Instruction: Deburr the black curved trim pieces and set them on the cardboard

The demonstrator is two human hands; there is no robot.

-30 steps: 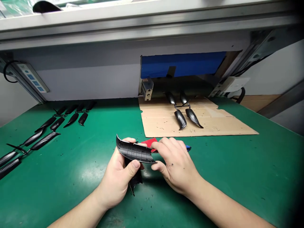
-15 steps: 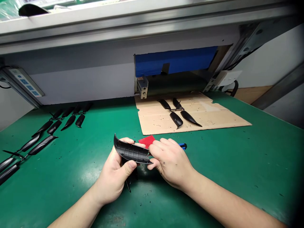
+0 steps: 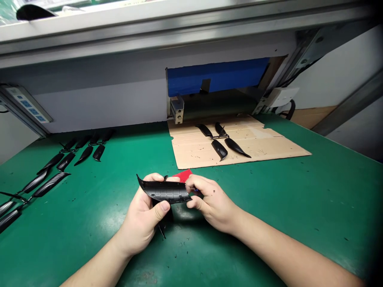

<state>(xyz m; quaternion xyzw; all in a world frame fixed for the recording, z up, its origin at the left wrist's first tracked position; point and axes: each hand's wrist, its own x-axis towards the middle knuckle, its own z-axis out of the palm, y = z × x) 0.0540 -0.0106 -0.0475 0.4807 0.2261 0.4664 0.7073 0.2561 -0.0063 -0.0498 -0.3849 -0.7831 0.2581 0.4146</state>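
Head view: left hand closed around curved black plastic trim piece, thumb on near face. Right hand narrow, pinching piece's right end, fingers just beside red pad. Piece held above green surface, near middle.

You're seeing the work from a single camera on your head, facing forward and tilted down. Your left hand and right hand sit close to it, low in the middle of the frame, while the green surface stretches away ahead to a metal rail across the top.
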